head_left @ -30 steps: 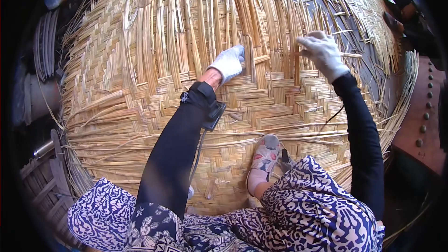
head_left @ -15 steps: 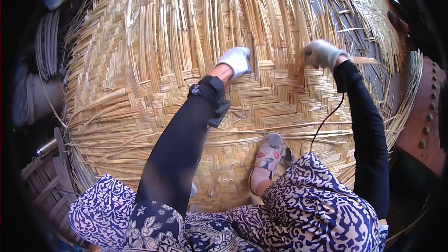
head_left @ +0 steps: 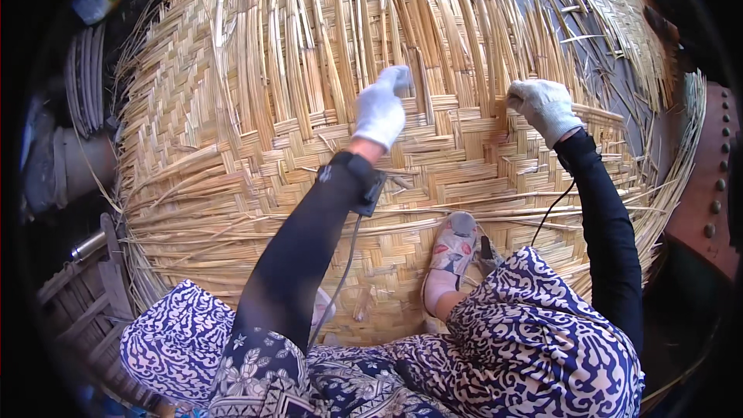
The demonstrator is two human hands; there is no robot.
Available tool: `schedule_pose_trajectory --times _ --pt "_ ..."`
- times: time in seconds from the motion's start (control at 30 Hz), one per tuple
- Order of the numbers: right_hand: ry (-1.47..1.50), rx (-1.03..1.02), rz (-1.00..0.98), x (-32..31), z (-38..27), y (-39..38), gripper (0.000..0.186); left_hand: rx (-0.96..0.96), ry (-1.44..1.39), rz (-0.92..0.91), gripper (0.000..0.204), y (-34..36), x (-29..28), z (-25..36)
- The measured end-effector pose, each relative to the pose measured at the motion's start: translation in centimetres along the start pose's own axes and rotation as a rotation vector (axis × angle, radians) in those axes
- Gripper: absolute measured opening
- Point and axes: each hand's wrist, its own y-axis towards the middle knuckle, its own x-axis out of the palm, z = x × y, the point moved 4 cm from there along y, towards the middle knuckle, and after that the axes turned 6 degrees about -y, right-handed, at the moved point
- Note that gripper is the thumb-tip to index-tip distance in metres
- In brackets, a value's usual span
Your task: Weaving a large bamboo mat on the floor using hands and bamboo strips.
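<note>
Before me spreads a woven mat of split yellow-brown reed strips. Long loose strips stand out from the weave toward the far side. My left hand, in a white knit glove, hovers over the weave's edge with its fingers stretched forward. Its fingertips are slightly blurred, and no strip shows in them. To the right, my gloved right hand is closed, fingers pinched at a brown reed strip among the upright ones. The pinched end is partly hidden by the glove.
My shoe rests on the mat near my patterned skirt. A reddish-brown studded panel stands at the right. A wooden slatted frame lies at the lower left. Another woven piece is at the far right.
My left hand has come away from the strip beside it, its fingers now stretched forward. My right hand has shifted slightly right and down, and the strips by it are less blurred.
</note>
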Motion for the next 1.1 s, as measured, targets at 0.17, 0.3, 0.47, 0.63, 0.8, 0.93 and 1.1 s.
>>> schedule_pose_trajectory --times 0.17,0.3,0.47,0.63,0.8,0.93,1.1 --pt "-0.040 0.021 0.455 -1.7 -3.3 -2.1 0.022 0.507 0.584 0.032 0.044 -5.6 -0.2 0.2" --pt "0.417 0.029 0.236 1.7 -7.3 -3.3 0.018 0.435 0.475 -0.040 0.038 -4.8 -1.1 0.2" --pt "0.428 0.053 0.121 2.1 -7.7 -6.0 0.011 -0.150 0.056 0.224 0.017 -2.5 -6.8 -2.6" --pt "0.456 0.041 -0.109 2.6 -9.7 -10.0 0.010 -0.231 -0.139 -0.101 0.022 1.1 -4.1 -1.6" --pt "0.170 0.068 -0.684 4.3 -11.3 -15.2 0.022 -0.082 0.087 -0.209 0.018 2.3 -1.7 0.1" --pt "0.847 0.528 -0.501 3.4 -6.9 -16.6 0.027 0.036 0.030 0.059 0.008 1.0 0.0 2.8" --pt "1.623 1.035 0.344 3.4 4.2 -12.7 0.040 0.368 0.052 -0.107 0.013 -1.3 4.3 9.4"
